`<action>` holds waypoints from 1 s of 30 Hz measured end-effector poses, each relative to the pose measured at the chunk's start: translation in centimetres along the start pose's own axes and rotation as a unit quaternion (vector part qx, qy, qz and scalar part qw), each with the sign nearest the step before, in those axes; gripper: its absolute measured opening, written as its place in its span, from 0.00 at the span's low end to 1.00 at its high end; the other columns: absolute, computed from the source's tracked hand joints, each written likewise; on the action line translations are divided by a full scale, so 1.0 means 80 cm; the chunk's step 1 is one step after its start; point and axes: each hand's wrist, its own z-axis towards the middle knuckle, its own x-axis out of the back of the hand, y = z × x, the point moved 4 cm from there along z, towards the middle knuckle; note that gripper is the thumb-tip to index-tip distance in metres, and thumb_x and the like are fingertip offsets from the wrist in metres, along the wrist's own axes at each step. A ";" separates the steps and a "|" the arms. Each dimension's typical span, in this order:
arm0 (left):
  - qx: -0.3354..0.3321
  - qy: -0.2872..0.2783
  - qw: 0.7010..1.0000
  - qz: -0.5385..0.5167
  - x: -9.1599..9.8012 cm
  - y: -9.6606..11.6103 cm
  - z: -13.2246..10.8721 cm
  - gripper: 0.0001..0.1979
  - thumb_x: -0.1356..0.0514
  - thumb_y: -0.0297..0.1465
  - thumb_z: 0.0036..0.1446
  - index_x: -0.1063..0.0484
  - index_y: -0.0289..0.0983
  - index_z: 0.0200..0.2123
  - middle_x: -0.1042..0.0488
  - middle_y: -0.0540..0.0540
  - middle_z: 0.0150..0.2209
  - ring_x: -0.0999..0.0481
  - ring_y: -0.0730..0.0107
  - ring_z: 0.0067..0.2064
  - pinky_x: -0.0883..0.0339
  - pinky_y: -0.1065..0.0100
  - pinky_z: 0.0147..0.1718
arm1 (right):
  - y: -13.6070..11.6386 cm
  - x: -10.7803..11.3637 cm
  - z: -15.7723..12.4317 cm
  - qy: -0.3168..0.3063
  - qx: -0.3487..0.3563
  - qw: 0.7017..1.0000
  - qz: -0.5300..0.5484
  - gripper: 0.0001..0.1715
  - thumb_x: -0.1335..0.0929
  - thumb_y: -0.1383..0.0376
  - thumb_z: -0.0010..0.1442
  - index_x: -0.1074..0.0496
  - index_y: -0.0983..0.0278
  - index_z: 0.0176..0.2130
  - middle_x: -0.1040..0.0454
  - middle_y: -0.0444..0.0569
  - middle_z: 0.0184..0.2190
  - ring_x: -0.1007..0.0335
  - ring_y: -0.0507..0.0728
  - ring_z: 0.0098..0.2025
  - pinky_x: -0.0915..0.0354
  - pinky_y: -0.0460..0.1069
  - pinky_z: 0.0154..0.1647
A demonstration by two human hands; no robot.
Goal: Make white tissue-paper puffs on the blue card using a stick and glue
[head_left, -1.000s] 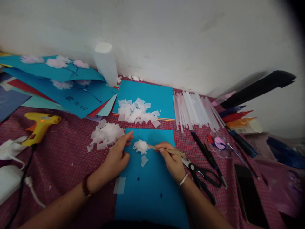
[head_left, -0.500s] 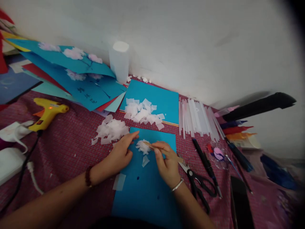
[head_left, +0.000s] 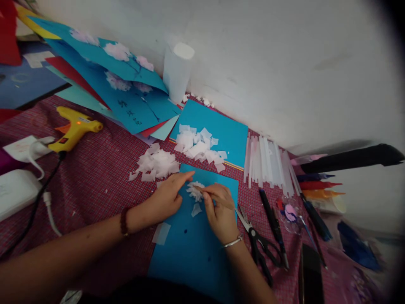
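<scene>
A blue sheet of card point(head_left: 196, 249) lies in front of me. Near its top is a ruffled white paper flower point(head_left: 195, 192) made of small pieces. My right hand point(head_left: 221, 211) pinches a slim wooden stick point(head_left: 215, 197), whose tip touches the flower. To the left, my left hand point(head_left: 167, 194) rests at the card's edge, index finger stretched out and holding nothing. Just below the flower lies a loose paper square point(head_left: 196, 210). Another translucent square point(head_left: 161, 233) overlaps the card's left edge.
Piles of white paper squares point(head_left: 155, 163) lie beyond my left hand. A yellow glue gun point(head_left: 74, 128) stands at left near a white power strip point(head_left: 15, 190). Black-handled scissors point(head_left: 261, 245), a black pen point(head_left: 272, 217) and glue sticks point(head_left: 267, 162) lie to the right.
The camera view has shifted, so the scene sits slightly differently. My right hand still works the stick at the flower, its wrist turned a little; my left hand stays by the card's edge.
</scene>
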 end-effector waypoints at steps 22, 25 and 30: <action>-0.001 0.001 1.000 0.001 -0.003 -0.008 -0.002 0.40 0.53 0.13 0.42 0.47 0.41 0.61 0.32 0.43 0.53 0.33 0.63 0.55 0.38 0.52 0.54 | -0.007 0.003 -0.009 -0.015 -0.007 0.998 0.056 0.09 0.38 0.72 0.62 0.31 0.61 0.38 0.24 0.45 0.32 0.28 0.54 0.37 0.45 0.59 0.57; 0.005 -0.001 1.000 0.002 -0.002 -0.008 -0.001 0.41 0.53 0.13 0.43 0.47 0.42 0.61 0.32 0.43 0.53 0.33 0.63 0.55 0.37 0.51 0.54 | -0.008 0.003 -0.007 -0.023 -0.021 0.999 0.028 0.07 0.37 0.71 0.62 0.31 0.61 0.36 0.24 0.45 0.31 0.28 0.55 0.37 0.44 0.59 0.56; 0.013 -0.002 1.000 -0.005 -0.002 -0.008 0.000 0.40 0.53 0.13 0.42 0.45 0.41 0.61 0.30 0.42 0.52 0.32 0.61 0.54 0.37 0.50 0.54 | -0.006 0.004 -0.004 -0.046 -0.035 0.998 0.005 0.09 0.38 0.70 0.63 0.32 0.62 0.33 0.27 0.45 0.27 0.29 0.54 0.33 0.44 0.59 0.56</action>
